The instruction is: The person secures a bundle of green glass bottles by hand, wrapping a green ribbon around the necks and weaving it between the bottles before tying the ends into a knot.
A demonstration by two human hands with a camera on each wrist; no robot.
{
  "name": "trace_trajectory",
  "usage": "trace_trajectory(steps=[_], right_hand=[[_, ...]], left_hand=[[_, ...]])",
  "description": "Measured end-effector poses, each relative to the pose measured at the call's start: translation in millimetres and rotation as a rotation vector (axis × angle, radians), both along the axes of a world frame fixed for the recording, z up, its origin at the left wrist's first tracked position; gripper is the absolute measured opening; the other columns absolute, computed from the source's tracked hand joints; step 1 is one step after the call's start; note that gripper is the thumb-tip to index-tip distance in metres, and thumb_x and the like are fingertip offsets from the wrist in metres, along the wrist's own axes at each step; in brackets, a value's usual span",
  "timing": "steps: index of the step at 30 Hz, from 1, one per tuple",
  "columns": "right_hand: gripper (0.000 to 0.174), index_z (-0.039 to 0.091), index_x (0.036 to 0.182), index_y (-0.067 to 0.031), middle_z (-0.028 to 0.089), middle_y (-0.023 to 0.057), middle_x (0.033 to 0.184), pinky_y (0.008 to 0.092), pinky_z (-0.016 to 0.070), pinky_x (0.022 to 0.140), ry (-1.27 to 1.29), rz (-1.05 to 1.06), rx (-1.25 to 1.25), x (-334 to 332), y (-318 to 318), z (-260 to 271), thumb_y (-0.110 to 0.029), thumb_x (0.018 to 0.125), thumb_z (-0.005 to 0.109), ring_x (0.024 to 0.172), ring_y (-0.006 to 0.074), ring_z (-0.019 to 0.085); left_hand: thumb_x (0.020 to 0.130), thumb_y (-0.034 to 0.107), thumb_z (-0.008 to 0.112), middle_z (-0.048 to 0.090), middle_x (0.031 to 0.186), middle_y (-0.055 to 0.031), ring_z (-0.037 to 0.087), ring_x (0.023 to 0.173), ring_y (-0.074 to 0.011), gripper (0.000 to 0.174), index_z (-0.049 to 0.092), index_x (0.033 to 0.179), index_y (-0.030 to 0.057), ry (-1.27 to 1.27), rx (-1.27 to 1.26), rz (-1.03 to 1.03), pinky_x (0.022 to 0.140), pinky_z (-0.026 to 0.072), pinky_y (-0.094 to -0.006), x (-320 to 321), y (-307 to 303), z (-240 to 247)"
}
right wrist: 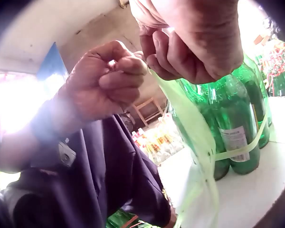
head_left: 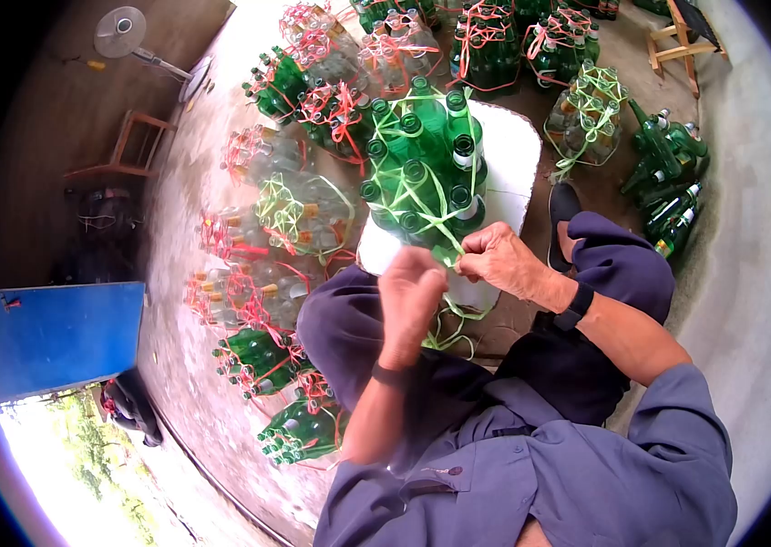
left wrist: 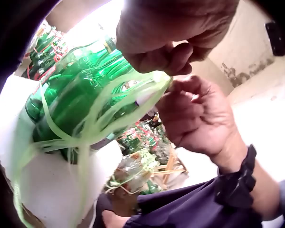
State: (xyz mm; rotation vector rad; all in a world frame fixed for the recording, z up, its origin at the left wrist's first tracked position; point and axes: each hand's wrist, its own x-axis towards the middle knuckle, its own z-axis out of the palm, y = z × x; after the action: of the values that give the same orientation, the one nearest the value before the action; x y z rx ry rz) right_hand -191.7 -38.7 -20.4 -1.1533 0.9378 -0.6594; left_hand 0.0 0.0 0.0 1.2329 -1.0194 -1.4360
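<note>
A cluster of green bottles [head_left: 415, 150] stands upright on a white board [head_left: 518, 146], laced around the necks with pale green strap [head_left: 436, 214]. At the near side of the bundle, my right hand [head_left: 508, 264] pinches the strap with curled fingers. Close beside it is my left hand [head_left: 411, 296], blurred in the head view, its fingers curled at the strap's end. In the right wrist view the strap [right wrist: 194, 128] runs from between both hands down past the bottles [right wrist: 235, 128]. The left wrist view shows loose strap [left wrist: 85, 142] hanging before the bottles [left wrist: 80, 90].
Tied bundles of clear bottles [head_left: 303, 214] and green bottles [head_left: 258, 360] stand on the floor at the left and back. Loose green bottles [head_left: 673, 173] lie at the right by the wall. A wooden stool [head_left: 682, 50], a fan [head_left: 121, 35] and a blue panel [head_left: 62, 337] surround the area.
</note>
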Motion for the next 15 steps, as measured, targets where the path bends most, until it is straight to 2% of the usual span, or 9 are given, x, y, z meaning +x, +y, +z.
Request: trace_trajectory(steps=[1,2,3,6,8,9,11,13,15], right_hand=[[0.022,0.067,0.067,-0.0016,0.061,0.0006,0.061,0.0246,0.0404,0.054,0.008,-0.029,-0.04,0,0,-5,-0.008,0.087,0.068,0.059,0.0043,0.051],[0.022,0.065,0.067,-0.0006,0.06,0.0002,0.06,0.0239,0.0392,0.054,0.019,-0.059,-0.079,-1,1,-9,-0.007,0.087,0.068,0.059,0.0037,0.05],[0.022,0.065,0.067,-0.0006,0.06,0.0002,0.06,0.0239,0.0392,0.054,0.033,-0.06,-0.085,-5,0,-8,-0.007,0.087,0.068,0.059,0.0037,0.05],[0.022,0.065,0.067,0.0001,0.059,-0.0006,0.06,0.0243,0.038,0.053,-0.004,-0.08,-0.127,-9,0,1,-0.007,0.088,0.067,0.058,0.0037,0.049],[0.028,0.052,0.059,0.0007,0.05,-0.0023,0.055,0.0282,0.0334,0.05,-0.014,-0.112,-0.158,-4,2,16,-0.006,0.082,0.065,0.057,0.0032,0.041],[0.028,0.052,0.059,0.0007,0.05,-0.0023,0.055,0.0282,0.0334,0.05,-0.012,-0.113,-0.157,-5,3,16,-0.006,0.082,0.065,0.057,0.0032,0.041],[0.029,0.05,0.058,0.0005,0.049,-0.0024,0.054,0.0285,0.0333,0.05,0.046,-0.082,-0.172,-6,1,13,-0.007,0.082,0.065,0.057,0.003,0.04],[0.03,0.048,0.059,0.0004,0.048,-0.0025,0.054,0.0288,0.0328,0.05,0.028,-0.09,-0.164,-3,2,15,-0.007,0.083,0.065,0.057,0.003,0.039],[0.031,0.047,0.059,0.0002,0.047,-0.0026,0.054,0.0291,0.0322,0.05,0.015,-0.1,-0.151,-3,2,19,-0.007,0.083,0.065,0.057,0.003,0.039]], left_hand=[[0.084,-0.005,0.058,0.064,0.073,-0.0044,0.045,0.052,-0.0056,0.01,0.059,0.089,0.0043,0.223,0.052,0.048,0.048,0.0339,-0.0193,1,-5,8],[0.082,-0.007,0.059,0.064,0.073,-0.0046,0.043,0.051,-0.0046,0.013,0.058,0.088,0.0044,0.248,0.031,0.103,0.047,0.031,-0.0195,1,-7,17],[0.085,-0.006,0.06,0.065,0.074,-0.0045,0.042,0.052,-0.0036,0.012,0.059,0.09,0.0038,0.22,0.023,0.1,0.047,0.0305,-0.0194,1,-9,19],[0.09,-0.004,0.061,0.065,0.076,-0.0024,0.052,0.058,-0.0065,0.007,0.06,0.095,0.0018,0.023,-0.045,0.028,0.053,0.0407,-0.0209,-9,-1,21],[0.092,-0.003,0.063,0.067,0.079,-0.0018,0.061,0.065,-0.0101,0.009,0.061,0.101,0.0002,-0.144,-0.14,-0.037,0.062,0.0499,-0.0242,-4,3,8],[0.092,-0.003,0.063,0.067,0.079,-0.0018,0.061,0.065,-0.0101,0.009,0.061,0.101,0.0002,-0.142,-0.139,-0.038,0.062,0.0499,-0.0242,-5,5,4],[0.093,-0.002,0.064,0.068,0.079,-0.0029,0.059,0.064,-0.0085,0.012,0.062,0.104,0.0011,-0.349,-0.249,-0.06,0.061,0.049,-0.0233,-8,6,-2],[0.093,-0.001,0.067,0.067,0.077,-0.0037,0.057,0.06,-0.0071,0.013,0.063,0.105,0.0026,-0.406,-0.311,-0.047,0.057,0.0473,-0.0235,-8,4,-2],[0.091,-0.001,0.068,0.066,0.074,-0.0045,0.054,0.056,-0.0068,0.012,0.064,0.102,0.0027,-0.567,-0.393,-0.103,0.053,0.045,-0.025,-9,3,1]])
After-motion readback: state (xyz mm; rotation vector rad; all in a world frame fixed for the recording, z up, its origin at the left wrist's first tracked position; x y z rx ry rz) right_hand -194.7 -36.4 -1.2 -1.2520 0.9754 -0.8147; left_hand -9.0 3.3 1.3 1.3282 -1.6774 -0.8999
